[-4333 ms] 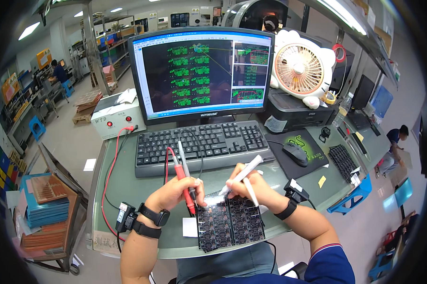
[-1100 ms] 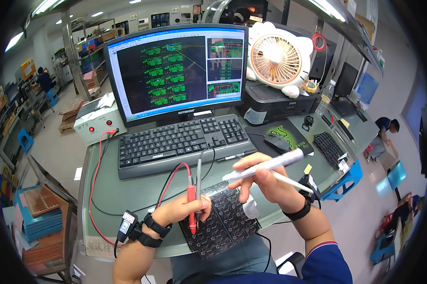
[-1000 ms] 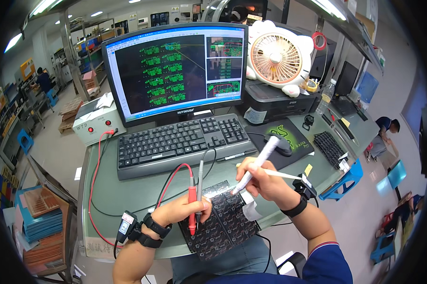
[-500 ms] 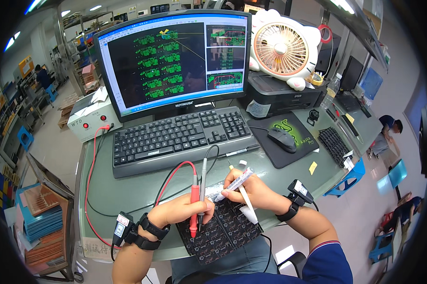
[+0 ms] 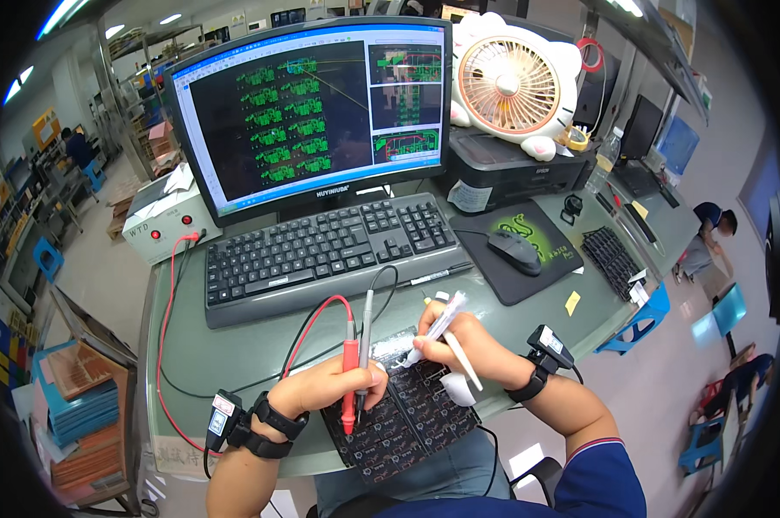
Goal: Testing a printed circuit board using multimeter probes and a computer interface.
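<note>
Left hand (image 5: 325,387) clamped on red probe (image 5: 348,380), right hand (image 5: 461,345) on white pen (image 5: 437,325), yellow note (image 5: 572,302) rightward.

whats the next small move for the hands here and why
Probably lower the red probe and black probe tips onto the black circuit panel. The left hand holds both above it, while the right hand already has the white marker pointed at the panel's upper edge.
</note>
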Available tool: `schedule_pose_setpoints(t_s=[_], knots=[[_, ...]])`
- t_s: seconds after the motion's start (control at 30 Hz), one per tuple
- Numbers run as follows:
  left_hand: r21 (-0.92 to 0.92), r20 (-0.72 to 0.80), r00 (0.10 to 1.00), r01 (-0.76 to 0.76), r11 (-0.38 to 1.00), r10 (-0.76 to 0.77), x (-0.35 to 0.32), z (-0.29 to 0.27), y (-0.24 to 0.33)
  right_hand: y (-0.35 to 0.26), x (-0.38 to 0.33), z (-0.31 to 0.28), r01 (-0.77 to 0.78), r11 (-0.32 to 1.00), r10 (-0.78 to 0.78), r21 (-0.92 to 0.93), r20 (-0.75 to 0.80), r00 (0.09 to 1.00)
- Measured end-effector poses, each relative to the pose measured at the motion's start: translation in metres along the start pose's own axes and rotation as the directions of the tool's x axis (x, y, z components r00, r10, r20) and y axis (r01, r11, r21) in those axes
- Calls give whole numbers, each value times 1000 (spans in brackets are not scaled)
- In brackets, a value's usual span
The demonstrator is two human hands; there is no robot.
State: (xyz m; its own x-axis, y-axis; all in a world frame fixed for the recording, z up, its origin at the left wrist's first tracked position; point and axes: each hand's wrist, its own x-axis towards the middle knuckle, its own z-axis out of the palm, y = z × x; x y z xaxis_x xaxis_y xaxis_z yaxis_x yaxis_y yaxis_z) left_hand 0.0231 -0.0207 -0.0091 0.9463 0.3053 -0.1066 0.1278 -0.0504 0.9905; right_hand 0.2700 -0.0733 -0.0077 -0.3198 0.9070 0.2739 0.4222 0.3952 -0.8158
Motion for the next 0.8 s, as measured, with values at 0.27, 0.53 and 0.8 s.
schedule_pose_setpoints(t_s=[0.27, 0.53, 0.8], knots=[[-29, -13, 1000, 19, 999, -19, -7, 2, -2, -10, 1, -15, -345, 705, 314, 620, 163, 935], [-79, -79, 997, -6, 997, 0, -13, 2, -1, -24, 3, -12, -316, 780, 255, 539, 187, 949], [-92, -87, 993, -88, 992, 80, -16, 2, -1, -30, 9, -13, -322, 741, 238, 589, 218, 946]])
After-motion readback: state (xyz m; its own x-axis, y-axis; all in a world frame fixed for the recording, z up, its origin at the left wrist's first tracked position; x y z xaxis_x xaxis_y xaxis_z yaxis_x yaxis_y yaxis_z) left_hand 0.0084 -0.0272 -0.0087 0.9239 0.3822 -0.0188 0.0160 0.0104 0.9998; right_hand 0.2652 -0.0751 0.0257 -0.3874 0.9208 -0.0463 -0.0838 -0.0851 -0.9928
